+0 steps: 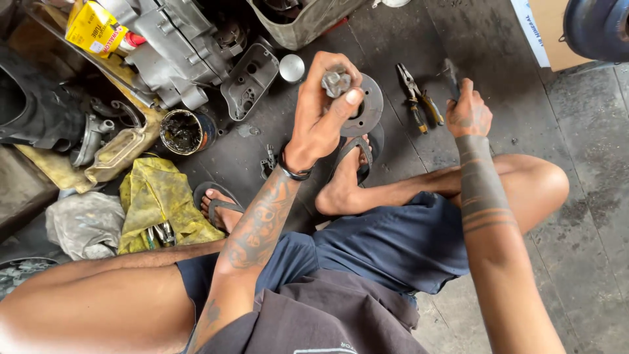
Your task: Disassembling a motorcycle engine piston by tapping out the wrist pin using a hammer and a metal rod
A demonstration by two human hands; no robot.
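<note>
A: What is the left hand (321, 111) doing?

B: It is closed around a small grey metal part (336, 82), thumb pressed against it, held up over a round disc (369, 108) on the floor.

A: And the right hand (468, 111)?

B: Down at the floor (511, 98), fingers curled on a dark tool (451, 75) beside the pliers (416, 98). I judge a tool is being fetched while the part waits in the air.

A: So the next move?

B: Likely lifting that tool cleanly past the pliers and bringing it to the part, which needs a steady left grip. The grease tin (183, 131) and engine casing (177, 46) sit well to the left.
</note>
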